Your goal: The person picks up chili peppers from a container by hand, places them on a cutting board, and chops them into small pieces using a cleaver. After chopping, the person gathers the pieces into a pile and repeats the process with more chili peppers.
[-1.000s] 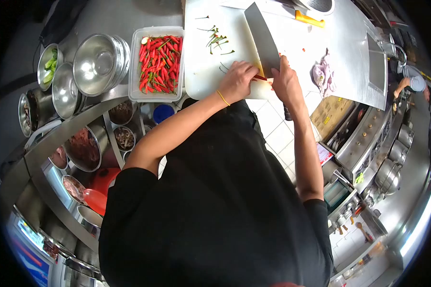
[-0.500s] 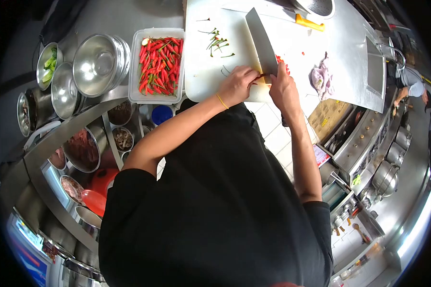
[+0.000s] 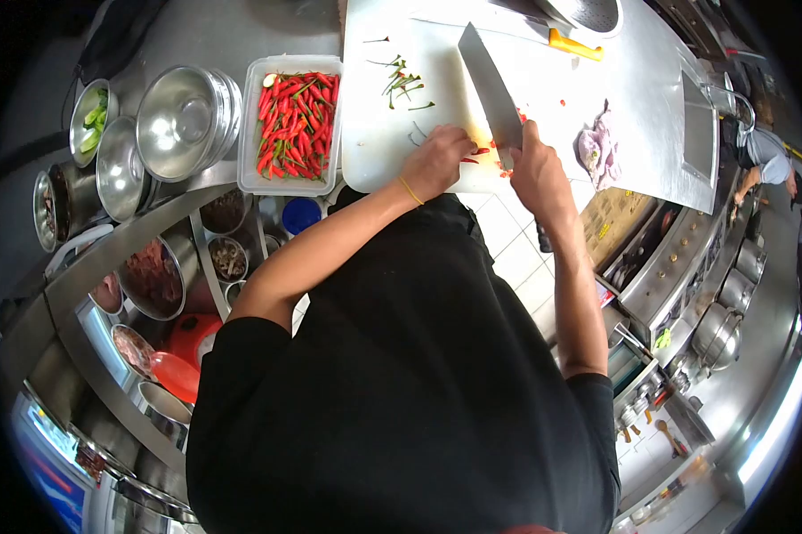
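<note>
1. Red chili (image 3: 480,151) lay at the fingertips of the left hand (image 3: 438,160), in the gap between the two hands and on the near part of the white cutting board (image 3: 371,125).
2. The left hand was mostly closed, its fingers bent and bunched together, palm down; whether they pinched the chili or only touched it could not be told.
3. The right hand (image 3: 540,171) was wrapped around the cleaver (image 3: 491,87) where handle met blade, and the dark end of the handle stuck out on the near side of that hand.
4. The blade slanted away from the right hand, its far end beyond both hands and leaning to the left.
5. Small cut red pieces (image 3: 505,169) lay just beside the right hand's fingers, on the side toward the left hand.
6. Green stems (image 3: 400,78) were scattered on the board beyond the left hand.
7. To the left of the left hand, a clear plastic box (image 3: 251,133) full of whole red chilies (image 3: 297,123) stood beside the board.
8. Beyond the right hand, a yellow-handled knife (image 3: 576,44) lay on the worktop (image 3: 643,116); to that hand's right was a crumpled pale purple item (image 3: 599,149).
</note>
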The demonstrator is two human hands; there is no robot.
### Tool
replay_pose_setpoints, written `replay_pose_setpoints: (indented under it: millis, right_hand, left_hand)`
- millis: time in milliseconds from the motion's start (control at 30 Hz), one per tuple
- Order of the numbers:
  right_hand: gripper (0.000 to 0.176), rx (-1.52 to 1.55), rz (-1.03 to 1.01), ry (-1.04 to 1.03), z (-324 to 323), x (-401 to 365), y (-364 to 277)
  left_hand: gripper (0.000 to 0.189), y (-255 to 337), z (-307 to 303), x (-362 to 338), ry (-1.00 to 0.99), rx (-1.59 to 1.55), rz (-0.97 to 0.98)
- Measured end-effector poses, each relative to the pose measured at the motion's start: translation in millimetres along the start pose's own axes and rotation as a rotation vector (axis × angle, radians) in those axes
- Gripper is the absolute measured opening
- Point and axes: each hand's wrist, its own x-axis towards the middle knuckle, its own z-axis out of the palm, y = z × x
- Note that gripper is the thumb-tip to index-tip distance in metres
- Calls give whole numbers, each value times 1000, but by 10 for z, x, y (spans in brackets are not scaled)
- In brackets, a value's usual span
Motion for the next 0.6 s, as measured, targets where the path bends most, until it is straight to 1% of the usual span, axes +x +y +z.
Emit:
replay_pose_setpoints:
  millis: [67,100,167,200,267,367,467,500,567,600]
  right_hand:
    - [21,9,36,107,242,-30,7]
    - [21,30,9,170,363,-10,-2]
    - [20,21,2,197,388,36,55]
    - [20,22,8,195,342,3,59]
    - [20,65,14,113,183,16,42]
    - [21,74,44,90,190,-37,22]
    - [24,41,29,186,396,56,52]
    - [24,42,31,191,373,81,65]
    - [24,76,40,124,285,81,77]
    - [23,32,23,135,205,22,25]
  left_hand:
    - [22,-1,-8,-17,0,5,1]
    - [22,8,-12,-12,-19,-4,-13]
    - [22,8,-27,29,-31,-7,-23]
    - [21,28,-19,8,-47,-3,-30]
    - [20,14,-22,36,-54,11,-32]
    - [19,10,-14,-25,-64,25,-23]
    - [20,-6,12,34,-21,-35,19]
    - [20,-12,3,40,-22,-19,15]
    - [21,19,2,13,-33,-9,12]
    - [21,14,4,25,-20,-6,15]
